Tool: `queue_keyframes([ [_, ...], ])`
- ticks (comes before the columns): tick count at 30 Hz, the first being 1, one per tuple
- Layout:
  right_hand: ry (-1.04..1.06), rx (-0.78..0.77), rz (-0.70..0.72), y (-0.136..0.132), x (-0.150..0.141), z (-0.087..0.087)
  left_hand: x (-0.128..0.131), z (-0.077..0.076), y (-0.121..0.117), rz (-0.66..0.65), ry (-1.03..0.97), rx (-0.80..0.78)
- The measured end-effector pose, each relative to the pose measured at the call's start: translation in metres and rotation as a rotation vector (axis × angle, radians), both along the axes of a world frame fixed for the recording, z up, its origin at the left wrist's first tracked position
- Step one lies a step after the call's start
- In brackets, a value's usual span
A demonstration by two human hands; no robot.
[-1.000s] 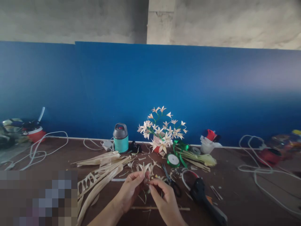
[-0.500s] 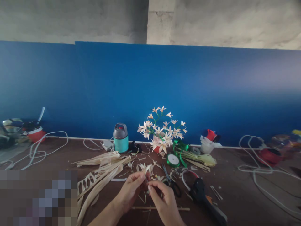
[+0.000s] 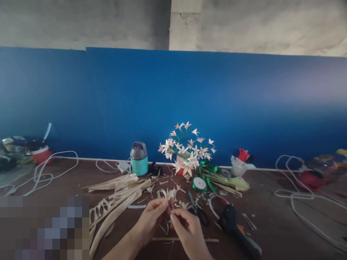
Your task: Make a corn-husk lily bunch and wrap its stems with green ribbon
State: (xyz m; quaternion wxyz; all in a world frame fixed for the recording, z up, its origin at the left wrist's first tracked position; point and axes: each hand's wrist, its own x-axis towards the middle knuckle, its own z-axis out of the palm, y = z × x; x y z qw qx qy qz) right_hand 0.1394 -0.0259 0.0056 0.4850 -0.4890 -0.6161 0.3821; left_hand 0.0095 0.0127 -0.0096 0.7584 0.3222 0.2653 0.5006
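Note:
My left hand [image 3: 150, 220] and my right hand [image 3: 188, 231] meet low in the middle of the view, above a brown table [image 3: 271, 231]. Both are closed in a pinch on a small pale leaf flower [image 3: 168, 196] whose petals stick up between the fingertips. Black scissors [image 3: 197, 209] lie just right of my right hand. A thin wooden stick [image 3: 162, 239] lies on the table under my hands. Long dried leaf strips [image 3: 116, 202] lie to the left of my left hand.
A bunch of finished pale flowers [image 3: 187, 150] stands in a red pot at the back. Near it are a teal flask [image 3: 139, 158], a green ribbon roll [image 3: 200, 184], a black glue gun [image 3: 235, 227] and white cables [image 3: 298, 196] on both sides. A blue wall panel rises behind.
My right hand has shifted slightly left and down at the flower's base. Otherwise nothing has visibly moved.

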Motion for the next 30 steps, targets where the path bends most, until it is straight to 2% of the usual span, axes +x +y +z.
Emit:
queue_keyframes([
  [9,0.077,-0.092,0.044,0.000,0.000,-0.001,-0.001,0.005,-0.001,0.030,0.026,-0.029],
  [18,0.108,-0.119,0.074,0.000,-0.002,0.001,-0.002,0.014,-0.003,-0.039,-0.009,-0.061],
  [30,0.129,-0.116,0.076,0.000,-0.001,-0.001,-0.003,0.013,-0.002,-0.023,-0.021,-0.102],
])
